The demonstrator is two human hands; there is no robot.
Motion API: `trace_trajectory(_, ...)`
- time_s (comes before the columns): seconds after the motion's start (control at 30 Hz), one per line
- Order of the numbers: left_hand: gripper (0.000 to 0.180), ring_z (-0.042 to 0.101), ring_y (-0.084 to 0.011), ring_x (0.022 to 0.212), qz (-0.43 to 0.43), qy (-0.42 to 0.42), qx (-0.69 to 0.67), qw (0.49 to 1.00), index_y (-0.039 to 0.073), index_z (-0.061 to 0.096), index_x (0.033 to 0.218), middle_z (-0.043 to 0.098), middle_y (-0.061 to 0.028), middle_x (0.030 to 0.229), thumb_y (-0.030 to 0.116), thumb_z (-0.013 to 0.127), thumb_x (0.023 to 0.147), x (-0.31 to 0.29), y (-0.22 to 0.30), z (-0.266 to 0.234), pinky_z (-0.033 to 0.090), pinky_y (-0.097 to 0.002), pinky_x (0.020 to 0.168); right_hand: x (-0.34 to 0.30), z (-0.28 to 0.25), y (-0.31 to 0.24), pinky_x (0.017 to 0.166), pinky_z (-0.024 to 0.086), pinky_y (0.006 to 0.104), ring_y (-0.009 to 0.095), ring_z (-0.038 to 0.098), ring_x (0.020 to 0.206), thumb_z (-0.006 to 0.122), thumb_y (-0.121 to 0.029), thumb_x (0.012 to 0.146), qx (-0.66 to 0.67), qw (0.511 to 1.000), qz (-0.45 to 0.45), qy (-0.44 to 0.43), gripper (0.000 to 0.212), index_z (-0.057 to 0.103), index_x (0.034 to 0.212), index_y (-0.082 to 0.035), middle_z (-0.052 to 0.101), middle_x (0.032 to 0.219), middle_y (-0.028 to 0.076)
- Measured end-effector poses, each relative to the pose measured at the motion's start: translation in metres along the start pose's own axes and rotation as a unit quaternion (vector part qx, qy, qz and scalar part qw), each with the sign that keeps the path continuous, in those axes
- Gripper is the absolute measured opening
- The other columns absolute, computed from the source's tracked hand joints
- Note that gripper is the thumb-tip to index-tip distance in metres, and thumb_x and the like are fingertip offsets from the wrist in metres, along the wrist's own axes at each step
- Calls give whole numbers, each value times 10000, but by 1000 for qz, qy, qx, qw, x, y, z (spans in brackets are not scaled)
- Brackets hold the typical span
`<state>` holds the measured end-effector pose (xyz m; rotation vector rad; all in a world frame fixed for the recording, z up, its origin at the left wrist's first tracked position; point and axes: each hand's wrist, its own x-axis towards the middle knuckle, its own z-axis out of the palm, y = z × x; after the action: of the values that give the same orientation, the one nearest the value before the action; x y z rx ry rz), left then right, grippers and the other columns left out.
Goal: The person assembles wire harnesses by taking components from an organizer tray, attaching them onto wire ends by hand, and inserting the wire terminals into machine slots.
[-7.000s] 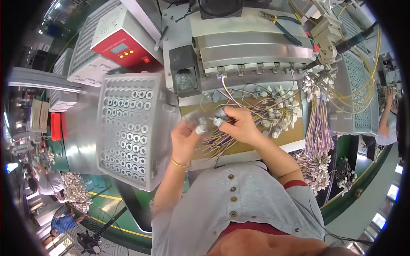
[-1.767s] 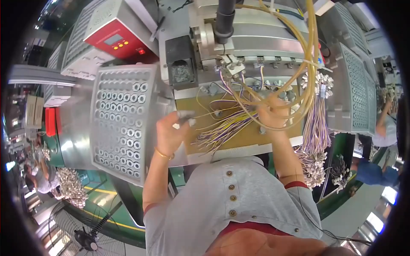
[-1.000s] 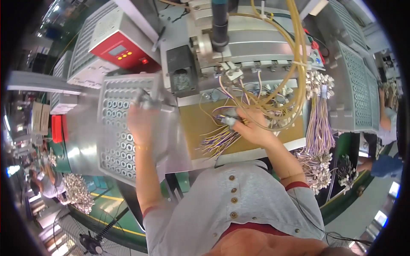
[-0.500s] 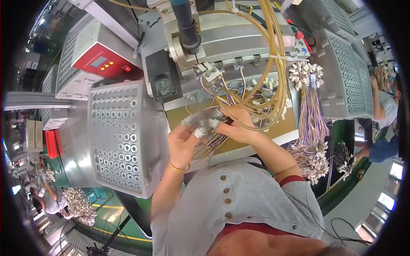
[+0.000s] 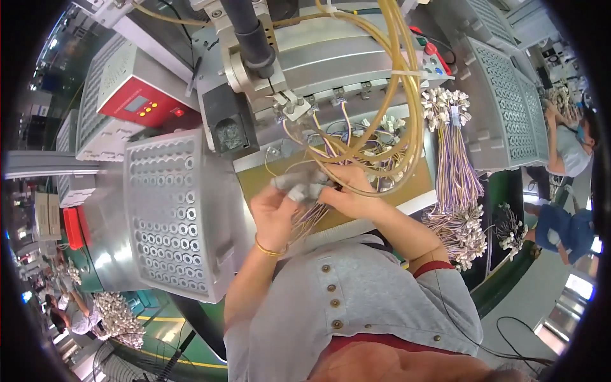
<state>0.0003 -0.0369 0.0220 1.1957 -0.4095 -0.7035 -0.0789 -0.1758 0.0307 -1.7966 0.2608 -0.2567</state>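
My left hand (image 5: 273, 210) and my right hand (image 5: 347, 194) meet over a tan work board (image 5: 258, 184), fingertips close together. Pale grey covers (image 5: 298, 191) sit on the thumbs and fingers. Both hands are closed in a pinch on thin multicoloured wires (image 5: 309, 219), whose loose lengths hang below the fingertips toward my body. The exact spot gripped is blurred and partly hidden by the fingers. Just beyond, more purple, yellow and white wires (image 5: 347, 121) run up to small clamps on a metal machine (image 5: 318, 51). White connectors (image 5: 385, 130) lie behind my right hand.
Amber hoses (image 5: 417, 114) loop down over my right hand. At left stands a grey tray (image 5: 168, 216) with rows of metal rings, beside a red-fronted control box (image 5: 140, 102). A wire bundle with white connectors (image 5: 455, 153) hangs at right; another person (image 5: 569, 149) works beyond.
The view has shifted a little, so the machine and trays sit slightly further left. My hands stay together at the wires, with the fingertips drawn closer.
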Motion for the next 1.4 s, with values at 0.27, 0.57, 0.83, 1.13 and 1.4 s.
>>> trace_trajectory(0.27,346,508,-144,897,-85,-99,-129,983,-14,466,1125,519,-84,1059,35,533,789,23,-28,21,424,-253,731,1,-24,-3,510,421,221,90,510,573,585,-125,747,38,996,16,84,168,560,844,11,565,694,29)
trace_trajectory(0.57,417,486,-152,1007,-13,-132,38,990,7,434,1182,496,-75,1140,24,542,780,50,-71,4,385,-272,867,35,-54,46,350,369,229,94,423,398,480,-64,737,251,871,99,411,46,466,754,-23,374,537,-7)
trace_trajectory(0.83,263,521,-90,900,-41,-44,208,976,-22,549,1055,586,-61,979,-39,521,794,17,-53,-36,432,-219,775,43,-54,60,348,402,251,147,507,387,489,-37,711,239,862,53,444,68,467,660,1,493,509,53)
trace_trajectory(1.13,39,502,-239,601,234,-103,600,758,28,525,636,529,-79,629,13,549,609,13,-75,-27,438,-338,537,37,-49,56,366,395,218,129,529,419,489,-30,691,194,873,45,444,30,499,677,-5,517,514,48)
trace_trajectory(1.4,267,510,-248,620,203,-33,554,807,58,618,891,554,-87,676,7,582,632,2,-53,-61,432,-330,540,58,-53,52,365,437,305,180,488,382,473,-66,746,265,849,69,451,109,499,659,-5,492,580,49)
